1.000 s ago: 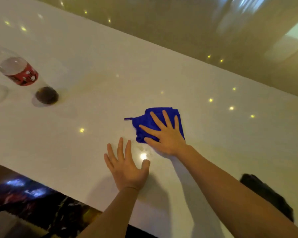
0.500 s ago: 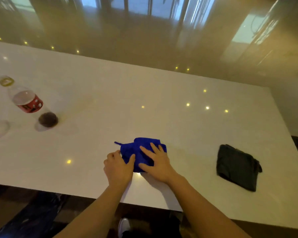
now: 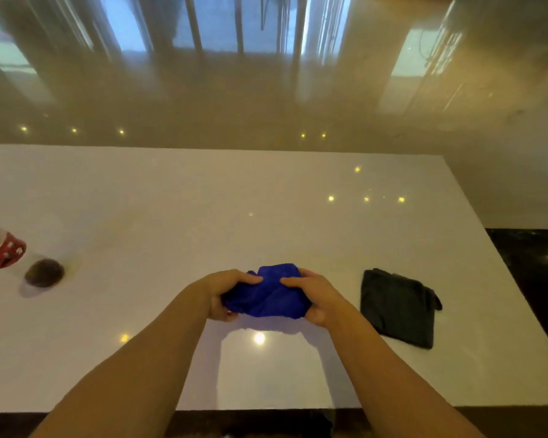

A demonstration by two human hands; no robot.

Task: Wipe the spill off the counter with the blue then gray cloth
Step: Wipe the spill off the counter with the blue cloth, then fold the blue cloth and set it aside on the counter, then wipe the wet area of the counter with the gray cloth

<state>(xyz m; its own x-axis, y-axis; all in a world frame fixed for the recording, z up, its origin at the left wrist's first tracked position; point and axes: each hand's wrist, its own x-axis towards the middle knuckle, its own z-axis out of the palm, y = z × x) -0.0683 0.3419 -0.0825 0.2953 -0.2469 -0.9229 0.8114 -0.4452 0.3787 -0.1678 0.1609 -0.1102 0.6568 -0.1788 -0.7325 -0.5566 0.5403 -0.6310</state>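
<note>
The white tabletop (image 3: pixel 171 216) fills most of what I see, glossy and dotted with reflected lights, its near edge running just under my forearms. Well off to the right of my right fingers lies the gray cloth (image 3: pixel 397 306), folded flat on the tabletop and untouched. Between my two hands is the blue cloth (image 3: pixel 268 295), bunched into a crumpled wad and lifted just clear of the tabletop, with its shadow lying below it. My left hand (image 3: pixel 223 294) grips the cloth's left end, its fingers (image 3: pixel 249 279) curled over the top of the fabric and pressed together, the thumb tucked underneath. My right hand (image 3: pixel 315 297) grips the right end in the same way, fingers (image 3: pixel 293 281) closed over the top so that the fingertips of both hands nearly meet across the middle of the wad. Far to the left of my left fingers a bottle (image 3: pixel 0 248) with a red label lies on the tabletop, partly cut off by the edge of view, its dark base (image 3: pixel 44 273) pointing toward me. I cannot make out any spill on the tabletop from here.
</note>
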